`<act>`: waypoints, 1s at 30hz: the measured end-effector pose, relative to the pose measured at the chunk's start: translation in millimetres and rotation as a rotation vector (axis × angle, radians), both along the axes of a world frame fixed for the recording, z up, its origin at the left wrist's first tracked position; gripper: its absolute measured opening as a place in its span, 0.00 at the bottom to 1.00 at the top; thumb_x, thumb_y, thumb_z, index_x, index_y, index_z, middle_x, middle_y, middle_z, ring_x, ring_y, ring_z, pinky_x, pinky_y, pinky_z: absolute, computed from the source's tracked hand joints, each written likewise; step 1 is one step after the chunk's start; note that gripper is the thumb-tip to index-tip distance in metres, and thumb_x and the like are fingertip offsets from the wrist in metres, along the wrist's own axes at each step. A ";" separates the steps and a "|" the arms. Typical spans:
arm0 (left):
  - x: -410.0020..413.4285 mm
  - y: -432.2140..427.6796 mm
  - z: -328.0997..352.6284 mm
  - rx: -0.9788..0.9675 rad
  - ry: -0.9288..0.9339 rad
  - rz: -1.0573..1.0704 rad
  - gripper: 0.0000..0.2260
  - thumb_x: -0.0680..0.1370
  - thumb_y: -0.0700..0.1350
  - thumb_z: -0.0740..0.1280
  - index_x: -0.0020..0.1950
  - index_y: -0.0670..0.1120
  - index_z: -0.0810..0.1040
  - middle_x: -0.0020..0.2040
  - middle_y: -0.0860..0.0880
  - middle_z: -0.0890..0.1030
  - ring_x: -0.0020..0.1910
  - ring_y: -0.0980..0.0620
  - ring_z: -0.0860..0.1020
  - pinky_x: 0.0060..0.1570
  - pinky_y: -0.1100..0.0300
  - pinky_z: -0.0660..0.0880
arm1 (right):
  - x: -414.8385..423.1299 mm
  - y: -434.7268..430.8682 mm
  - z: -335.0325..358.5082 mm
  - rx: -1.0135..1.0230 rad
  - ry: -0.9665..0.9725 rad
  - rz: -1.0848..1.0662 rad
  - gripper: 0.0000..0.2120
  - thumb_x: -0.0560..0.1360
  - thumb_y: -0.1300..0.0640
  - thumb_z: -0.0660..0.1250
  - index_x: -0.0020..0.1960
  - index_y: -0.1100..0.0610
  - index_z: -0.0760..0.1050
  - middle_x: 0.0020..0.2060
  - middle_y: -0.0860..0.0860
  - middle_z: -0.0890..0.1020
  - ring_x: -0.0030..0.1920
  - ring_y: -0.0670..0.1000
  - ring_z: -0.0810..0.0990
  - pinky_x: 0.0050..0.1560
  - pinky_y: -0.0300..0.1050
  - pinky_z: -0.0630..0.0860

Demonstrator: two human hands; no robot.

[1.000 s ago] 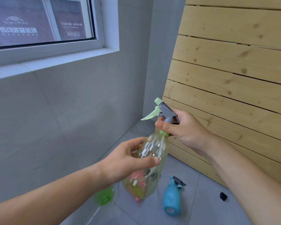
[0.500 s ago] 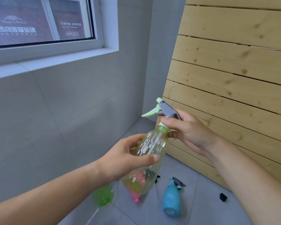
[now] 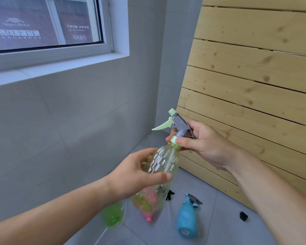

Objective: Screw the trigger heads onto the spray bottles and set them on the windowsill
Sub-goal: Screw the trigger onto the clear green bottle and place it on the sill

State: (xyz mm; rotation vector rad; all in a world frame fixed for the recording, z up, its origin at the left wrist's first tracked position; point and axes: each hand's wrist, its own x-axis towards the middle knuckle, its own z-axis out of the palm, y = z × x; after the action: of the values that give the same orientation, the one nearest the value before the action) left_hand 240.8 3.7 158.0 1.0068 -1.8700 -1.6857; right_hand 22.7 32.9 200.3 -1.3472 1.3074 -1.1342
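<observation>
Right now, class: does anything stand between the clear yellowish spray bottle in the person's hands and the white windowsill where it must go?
Nothing visible does. The clear yellowish spray bottle is held below and right of the white windowsill, with only bare grey tiled wall between them. The sill's visible stretch holds nothing.

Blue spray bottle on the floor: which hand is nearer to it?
Judging by the image alone, left. The left hand wraps the clear bottle up and left of the blue spray bottle; the right hand pinches the green collar higher up.
</observation>
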 end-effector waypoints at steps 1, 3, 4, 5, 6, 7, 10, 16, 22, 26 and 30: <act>-0.5 0.5 -0.1 0.001 -0.001 -0.005 0.20 0.69 0.46 0.81 0.59 0.60 0.84 0.56 0.47 0.87 0.56 0.44 0.85 0.58 0.48 0.83 | 0.8 0.1 0.5 -0.003 0.008 -0.009 0.12 0.76 0.68 0.67 0.58 0.58 0.76 0.48 0.57 0.85 0.51 0.54 0.84 0.54 0.51 0.80; -1.7 1.9 -0.7 0.002 0.003 -0.005 0.20 0.69 0.47 0.80 0.59 0.59 0.84 0.57 0.45 0.87 0.57 0.43 0.85 0.58 0.48 0.82 | 2.3 -0.5 0.0 -0.020 0.092 -0.042 0.12 0.76 0.64 0.69 0.58 0.56 0.76 0.46 0.52 0.84 0.54 0.56 0.83 0.58 0.53 0.79; -2.0 2.4 -0.7 0.003 0.008 -0.004 0.20 0.69 0.47 0.80 0.59 0.59 0.84 0.57 0.45 0.87 0.57 0.42 0.85 0.57 0.48 0.82 | 3.2 -1.0 -0.5 -0.030 0.162 -0.065 0.12 0.76 0.60 0.70 0.59 0.54 0.76 0.47 0.51 0.83 0.54 0.54 0.83 0.58 0.53 0.79; -2.2 2.3 -1.0 0.004 0.013 -0.005 0.19 0.70 0.46 0.80 0.60 0.58 0.84 0.57 0.44 0.87 0.57 0.42 0.85 0.57 0.48 0.82 | 4.8 -1.5 -0.8 -0.037 0.220 -0.096 0.13 0.75 0.55 0.71 0.58 0.52 0.76 0.47 0.49 0.83 0.51 0.49 0.83 0.58 0.52 0.79; -2.5 2.0 -0.7 0.004 0.017 -0.009 0.19 0.71 0.45 0.80 0.60 0.57 0.84 0.57 0.44 0.87 0.57 0.42 0.85 0.57 0.49 0.82 | 6.1 -2.4 -1.9 -0.049 0.244 -0.133 0.14 0.74 0.51 0.72 0.58 0.52 0.76 0.47 0.49 0.82 0.49 0.46 0.82 0.58 0.52 0.79; -2.9 1.8 -0.4 0.005 0.023 -0.013 0.19 0.71 0.44 0.80 0.61 0.57 0.84 0.57 0.44 0.87 0.57 0.42 0.85 0.57 0.50 0.82 | 8.1 -3.2 -2.9 -0.065 0.238 -0.170 0.16 0.73 0.48 0.73 0.57 0.54 0.77 0.45 0.49 0.81 0.46 0.45 0.81 0.56 0.52 0.79; -4.4 2.0 2.3 0.008 0.037 -0.018 0.21 0.70 0.46 0.80 0.61 0.57 0.83 0.58 0.44 0.86 0.58 0.42 0.85 0.58 0.48 0.82 | 10.1 -3.0 -1.1 -0.089 0.158 -0.192 0.15 0.74 0.50 0.72 0.56 0.57 0.77 0.43 0.51 0.80 0.42 0.44 0.79 0.49 0.47 0.79; -2.2 -0.8 -2.3 -0.005 0.008 -0.023 0.19 0.69 0.47 0.80 0.58 0.60 0.84 0.56 0.45 0.87 0.56 0.44 0.85 0.56 0.52 0.83 | 3.2 -1.9 -6.2 -0.080 0.159 -0.095 0.13 0.73 0.55 0.74 0.55 0.54 0.78 0.44 0.47 0.82 0.46 0.44 0.80 0.52 0.43 0.78; -1.0 -2.4 -3.5 -0.003 0.021 -0.011 0.21 0.68 0.48 0.80 0.60 0.58 0.83 0.57 0.46 0.87 0.57 0.44 0.85 0.59 0.49 0.83 | 4.2 -2.0 -4.1 -0.051 -0.003 -0.069 0.14 0.74 0.59 0.71 0.58 0.60 0.77 0.45 0.53 0.81 0.47 0.50 0.80 0.53 0.49 0.78; -2.3 -0.1 -4.1 0.021 0.027 -0.008 0.21 0.71 0.42 0.80 0.62 0.53 0.82 0.54 0.44 0.88 0.56 0.40 0.85 0.57 0.48 0.82 | 4.7 -3.7 -5.6 -0.077 0.155 -0.120 0.13 0.72 0.55 0.75 0.54 0.58 0.79 0.43 0.45 0.83 0.45 0.44 0.81 0.52 0.46 0.78; -3.2 -1.6 -1.0 0.020 0.039 0.003 0.23 0.70 0.46 0.80 0.63 0.54 0.80 0.54 0.44 0.88 0.57 0.39 0.85 0.59 0.45 0.82 | 5.9 -4.2 -5.9 -0.035 0.002 -0.174 0.13 0.73 0.54 0.74 0.57 0.55 0.80 0.47 0.46 0.83 0.49 0.48 0.83 0.56 0.50 0.81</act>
State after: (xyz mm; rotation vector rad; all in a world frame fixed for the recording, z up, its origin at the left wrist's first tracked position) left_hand 237.6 2.1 157.0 0.9769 -1.8293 -1.7131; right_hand 28.6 28.7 194.4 -1.2790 1.4338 -1.2784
